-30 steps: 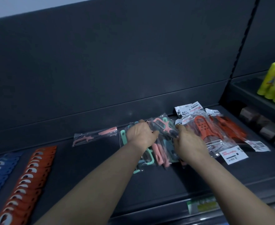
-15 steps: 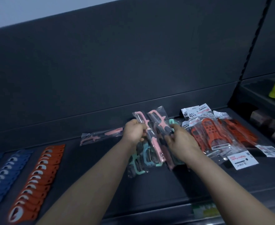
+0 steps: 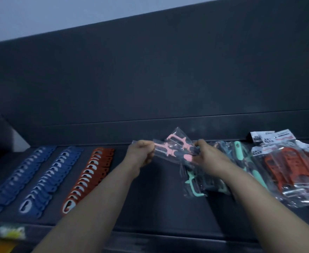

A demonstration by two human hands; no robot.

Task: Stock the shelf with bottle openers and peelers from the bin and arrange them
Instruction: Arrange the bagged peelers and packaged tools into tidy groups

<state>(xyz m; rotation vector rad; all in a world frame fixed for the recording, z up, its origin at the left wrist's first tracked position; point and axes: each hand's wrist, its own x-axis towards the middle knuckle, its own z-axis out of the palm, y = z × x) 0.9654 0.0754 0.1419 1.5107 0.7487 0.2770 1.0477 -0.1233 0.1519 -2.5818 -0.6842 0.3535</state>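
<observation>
Both hands hold a small bundle of pink peelers in clear bags (image 3: 173,148) just above the dark shelf (image 3: 155,203). My left hand (image 3: 141,155) pinches the bags' left end; my right hand (image 3: 207,157) grips their right end. Below and right of them lie mint-green peelers in bags (image 3: 197,187), with more green ones (image 3: 241,152) behind my right wrist. Orange peelers in clear packs (image 3: 288,170) are heaped at the far right. On the left stand neat overlapping rows of bottle openers: two blue rows (image 3: 46,178) and one orange row (image 3: 88,176).
The shelf's dark back panel (image 3: 150,88) rises right behind the goods. A price strip with a yellow-green label (image 3: 11,231) runs along the shelf's front edge. Bare shelf surface shows between the orange opener row and the green peelers.
Both hands have lifted the pink bagged peelers off the pile and carried them left. The view has swung left, revealing more opener rows; the yellow bottles at right are out of sight.
</observation>
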